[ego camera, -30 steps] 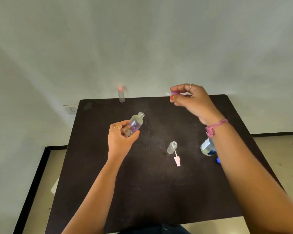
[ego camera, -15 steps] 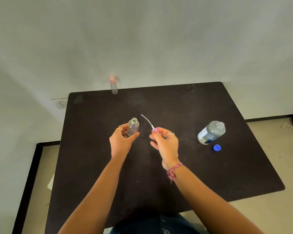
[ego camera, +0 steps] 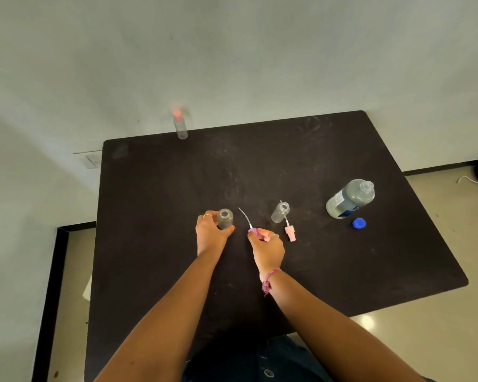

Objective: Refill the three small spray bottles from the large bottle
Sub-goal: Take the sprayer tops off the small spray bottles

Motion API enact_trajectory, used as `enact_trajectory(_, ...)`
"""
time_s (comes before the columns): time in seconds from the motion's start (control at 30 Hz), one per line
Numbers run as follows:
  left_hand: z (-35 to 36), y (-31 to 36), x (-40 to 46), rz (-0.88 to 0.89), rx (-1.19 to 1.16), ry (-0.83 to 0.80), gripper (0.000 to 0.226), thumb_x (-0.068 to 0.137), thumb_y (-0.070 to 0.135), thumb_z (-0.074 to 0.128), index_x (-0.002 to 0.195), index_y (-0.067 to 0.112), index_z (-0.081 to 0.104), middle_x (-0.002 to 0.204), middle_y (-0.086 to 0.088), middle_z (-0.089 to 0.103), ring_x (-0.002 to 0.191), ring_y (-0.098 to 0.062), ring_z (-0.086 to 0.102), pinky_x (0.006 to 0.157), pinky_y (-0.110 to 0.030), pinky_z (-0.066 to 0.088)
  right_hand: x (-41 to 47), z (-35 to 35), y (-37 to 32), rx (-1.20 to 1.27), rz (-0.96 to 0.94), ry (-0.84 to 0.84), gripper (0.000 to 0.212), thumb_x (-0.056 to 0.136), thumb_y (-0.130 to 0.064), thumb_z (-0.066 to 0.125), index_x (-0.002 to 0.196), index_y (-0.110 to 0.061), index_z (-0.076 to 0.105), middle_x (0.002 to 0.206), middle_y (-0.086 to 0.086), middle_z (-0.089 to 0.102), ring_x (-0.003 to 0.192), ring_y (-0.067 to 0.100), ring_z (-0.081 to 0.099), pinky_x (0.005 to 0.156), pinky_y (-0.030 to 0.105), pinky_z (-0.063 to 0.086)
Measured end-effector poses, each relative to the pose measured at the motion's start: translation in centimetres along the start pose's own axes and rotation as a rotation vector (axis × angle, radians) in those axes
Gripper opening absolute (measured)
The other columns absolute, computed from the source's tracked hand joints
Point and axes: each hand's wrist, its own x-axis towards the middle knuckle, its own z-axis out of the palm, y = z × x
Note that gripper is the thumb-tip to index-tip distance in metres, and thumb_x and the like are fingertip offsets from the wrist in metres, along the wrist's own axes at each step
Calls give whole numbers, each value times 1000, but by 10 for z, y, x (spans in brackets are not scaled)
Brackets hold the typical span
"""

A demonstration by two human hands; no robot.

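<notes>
My left hand [ego camera: 210, 233] grips a small clear bottle [ego camera: 225, 218] with no cap, standing upright on the black table [ego camera: 160, 205]. Just to its right, my right hand [ego camera: 266, 247] pinches a pink spray top [ego camera: 254, 231] whose thin white tube points up and left. A second small open bottle [ego camera: 280, 212] stands to the right, with its pale pink spray top [ego camera: 290, 232] lying beside it. The third small bottle [ego camera: 180, 124], capped in orange-pink, stands at the table's far edge. The large bottle [ego camera: 351, 198] stands open at the right, its blue cap [ego camera: 359, 223] on the table in front.
The table stands against a white wall. A wall socket [ego camera: 92, 160] shows at the left. Light floor runs along the right and left sides, with a white cable [ego camera: 473, 180] at the far right.
My left hand has lowered the open bottle onto the table. My right hand has moved down with the spray top. The second small bottle and its top are uncovered again.
</notes>
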Motion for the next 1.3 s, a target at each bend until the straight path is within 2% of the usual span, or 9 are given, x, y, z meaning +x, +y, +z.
enact_trajectory(0.1, 5, -2, 2, 10, 29, -26, 46, 74, 13, 83, 114, 10, 59, 120, -8, 53, 102, -18, 59, 92, -27, 50, 2, 0, 4, -2, 0, 8, 12, 86, -28, 70, 93, -19, 68, 80, -12, 63, 69, -3, 56, 54, 4, 39)
enact_trajectory(0.17, 7, -2, 2, 18, 57, -37, 47, 74, 15, 83, 114, 10, 58, 119, -7, 52, 102, -19, 59, 92, -30, 51, 1, 0, 5, -12, -25, -1, 10, 85, -28, 70, 90, -23, 63, 82, -10, 64, 70, -3, 57, 55, 5, 40)
enact_trajectory(0.33, 10, 0, 6, 34, 90, -44, 50, 75, 19, 83, 116, 11, 55, 120, -7, 51, 107, -22, 57, 95, -36, 51, 7, 4, 12, -40, -87, -13, 17, 83, -31, 72, 92, -27, 59, 94, -3, 68, 82, 7, 65, 72, 20, 52)
enact_trajectory(0.47, 8, -3, 6, 29, 79, -83, 58, 71, 17, 85, 118, 14, 53, 123, -6, 49, 110, -22, 55, 98, -37, 49, 11, 4, 14, -89, -110, -38, 20, 82, -32, 73, 96, -25, 60, 97, -2, 67, 86, 8, 64, 77, 22, 52)
enact_trajectory(0.7, -14, -13, 7, 48, 78, -209, 68, 74, 6, 81, 134, 14, 48, 132, -5, 43, 106, -12, 52, 101, -29, 47, 6, -10, 3, -175, -169, -82, 36, 82, -28, 74, 113, -16, 61, 105, -2, 60, 87, 5, 58, 69, 10, 42)
enact_trajectory(0.87, -46, -23, 14, 88, 94, -190, 57, 79, 6, 76, 130, 17, 53, 129, -3, 46, 107, -11, 55, 101, -31, 49, 5, -21, -37, -186, -395, -92, 29, 84, -12, 70, 112, -15, 63, 102, -5, 60, 90, 7, 58, 75, 12, 47)
enact_trajectory(1.0, -78, -22, 24, 86, 34, -97, 37, 86, 11, 71, 120, 20, 60, 121, 2, 52, 100, -7, 58, 93, -25, 49, 20, -11, -94, -145, -600, -105, 26, 83, -3, 66, 107, -13, 65, 99, -3, 59, 82, 7, 60, 73, 4, 43)
enact_trajectory(1.17, -114, -17, 40, 37, -126, 4, 17, 90, 19, 67, 106, 25, 64, 106, 4, 64, 90, -3, 60, 76, -13, 43, 53, 25, -159, -224, -804, -232, 28, 84, -4, 66, 110, -12, 65, 99, 0, 58, 75, 3, 58, 74, 6, 43)
enact_trajectory(1.3, -136, -11, 57, 22, -215, 53, 16, 92, 20, 66, 105, 28, 62, 102, 10, 65, 90, 2, 60, 73, -10, 42, 73, 70, -199, -339, -877, -349, 29, 87, -10, 64, 116, -14, 63, 104, 0, 58, 82, 8, 60, 77, 4, 42)
